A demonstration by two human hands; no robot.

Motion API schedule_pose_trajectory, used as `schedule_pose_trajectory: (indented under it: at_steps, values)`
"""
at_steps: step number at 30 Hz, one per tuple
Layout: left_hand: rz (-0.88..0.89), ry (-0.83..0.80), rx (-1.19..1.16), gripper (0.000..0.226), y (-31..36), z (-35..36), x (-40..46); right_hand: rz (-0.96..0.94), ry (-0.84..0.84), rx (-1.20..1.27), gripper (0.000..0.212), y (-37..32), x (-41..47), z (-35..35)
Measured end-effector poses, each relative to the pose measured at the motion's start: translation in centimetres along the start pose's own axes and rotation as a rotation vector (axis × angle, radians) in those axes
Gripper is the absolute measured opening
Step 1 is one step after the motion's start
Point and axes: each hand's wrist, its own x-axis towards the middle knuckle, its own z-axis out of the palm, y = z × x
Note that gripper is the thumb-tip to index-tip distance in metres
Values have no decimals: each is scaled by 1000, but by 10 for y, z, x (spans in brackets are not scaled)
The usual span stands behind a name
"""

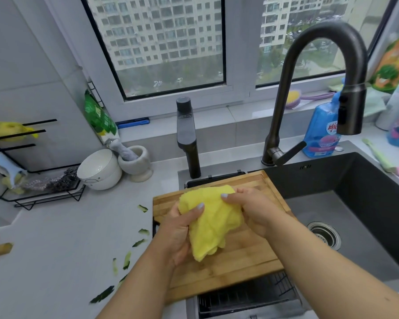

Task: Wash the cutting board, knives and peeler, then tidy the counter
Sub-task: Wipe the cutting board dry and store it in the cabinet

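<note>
Two hands fill the middle of my view, both wrapped on one yellow cloth point(211, 221). Going from the left: a black wire rack point(44, 194) against the wall carries a blue-handled peeler point(6, 168) and some steel scourers point(55, 179). Next come a white bowl point(99, 169) and a stone mortar point(137, 163) with its pestle, and behind them a green packet point(98, 118) whose print is too blurred for me to read. Dark green peelings point(127, 260) lie scattered on the grey tabletop point(55, 249), just left of the cutting board point(235, 261).

The wooden cutting board lies across the left part of the dark sink point(366, 203), over a black drain basket. My left hand point(177, 231) grips the cloth from the left, thumb on top and fingers curled underneath it. My right hand point(251, 208) pinches the cloth's upper right edge with fingers bent round it. The cloth hangs bunched between them, above the board's centre (whether it touches the wood I cannot tell).

Further right stand a dark dispenser point(187, 137) and the arched faucet point(332, 77). Behind the faucet a blue refill pouch point(320, 134) shows red Chinese characters on a white patch, too small to make out.
</note>
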Motion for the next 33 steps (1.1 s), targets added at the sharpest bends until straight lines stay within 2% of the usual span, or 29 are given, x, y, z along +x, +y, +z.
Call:
schedule_pose_trajectory:
  at_steps: [3, 5, 8, 11, 14, 16, 18, 20, 22, 25, 27, 30, 33]
  values:
    - [53, 37, -29, 89, 3, 0, -4, -47, -10, 124, 8, -6, -7, -5]
    - [56, -15, -62, 101, 6, 1, -6, -55, 21, 74, 9, -2, -5, -7]
    - [37, -154, -80, 92, 8, 2, -7, 14, 3, -43, 11, 14, 0, -7]
    - [-6, -278, -41, 86, 14, 4, -10, 131, -194, 148, 33, 35, 1, -2]
    - [-44, -255, -19, 77, 24, 8, -16, 100, -409, 403, 62, 43, -2, 1]
    - [-4, -173, 71, 47, 34, 8, -20, 23, -377, 463, 71, 36, -3, -2]
    - [89, -68, 304, 17, 43, 4, -22, -76, -225, 342, 64, 24, -4, -6]
    - [163, 39, 540, 16, 51, 1, -23, -173, -124, 173, 48, 11, -7, -8]
    - [230, 128, 651, 19, 56, 0, -25, -251, -82, 61, 39, -2, -13, -4]
    - [276, 149, 541, 25, 68, 9, -32, -369, -10, -33, 18, -23, -22, 7]
    - [285, 94, 365, 47, 85, 15, -37, -377, 38, 2, 12, -41, -23, 11]
    - [362, 77, 227, 64, 115, 24, -37, -311, -61, 163, 23, -72, -19, 13]
    - [463, 159, 242, 52, 146, 33, -24, -313, -112, 153, 30, -102, -6, 18]
